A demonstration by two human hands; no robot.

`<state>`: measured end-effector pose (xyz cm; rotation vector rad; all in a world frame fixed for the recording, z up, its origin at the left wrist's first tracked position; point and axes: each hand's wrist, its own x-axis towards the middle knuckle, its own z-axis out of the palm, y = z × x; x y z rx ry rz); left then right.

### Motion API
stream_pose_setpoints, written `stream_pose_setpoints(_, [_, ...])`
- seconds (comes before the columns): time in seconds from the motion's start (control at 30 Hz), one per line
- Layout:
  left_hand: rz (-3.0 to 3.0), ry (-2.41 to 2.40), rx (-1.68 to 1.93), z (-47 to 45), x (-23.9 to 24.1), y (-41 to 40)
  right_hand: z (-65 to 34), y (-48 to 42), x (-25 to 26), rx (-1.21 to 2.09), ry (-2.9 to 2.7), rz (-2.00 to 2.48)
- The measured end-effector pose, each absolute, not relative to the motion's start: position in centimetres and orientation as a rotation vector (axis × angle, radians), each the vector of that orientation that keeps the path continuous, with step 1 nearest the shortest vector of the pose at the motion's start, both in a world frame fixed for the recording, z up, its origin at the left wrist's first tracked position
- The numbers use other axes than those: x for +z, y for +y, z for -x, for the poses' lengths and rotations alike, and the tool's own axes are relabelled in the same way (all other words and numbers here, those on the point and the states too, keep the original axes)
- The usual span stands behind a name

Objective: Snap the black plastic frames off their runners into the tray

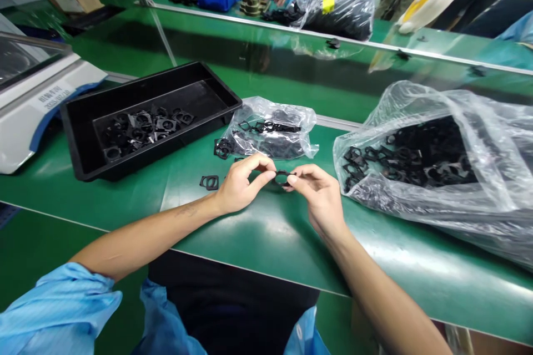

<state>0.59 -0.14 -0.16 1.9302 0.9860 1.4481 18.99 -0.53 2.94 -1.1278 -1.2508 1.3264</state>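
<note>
Right of the black plastic tray (73,138), the right hand (316,197) pinches a black ring-framed part (283,178) between thumb and forefinger. The left hand (239,186) curls its fingers at the other edge, contact unclear. Fingertip-only grip keeps the opening unobstructed.

Light-blue sleeves (54,310) — loose, bare forearms (145,238), hands (239,186) (ungloved)

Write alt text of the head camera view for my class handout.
A person's left hand and right hand pinch a small black ring-shaped part above a green workbench. Nearby, a black tray and clear plastic bags hold many similar parts.
</note>
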Motion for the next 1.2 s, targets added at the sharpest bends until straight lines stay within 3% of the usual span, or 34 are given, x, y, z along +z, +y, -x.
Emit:
stream_pose_setpoints(0.23, [-2.252,0.861,1.566,-0.2,-0.1,0.2,-19.1,0.1,2.7,1.69,-1.057,1.117])
stream_pose_setpoints(0.63, [-1.637,0.986,1.55,-0.7,-0.9,1.2,-19.0,-1.0,2.5,0.875,-1.642,1.059])
stream_pose_setpoints(1.2, [-1.743,0.917,1.544,-0.9,-0.3,0.5,-19.5,-1.0,2.9,0.746,-1.713,1.025])
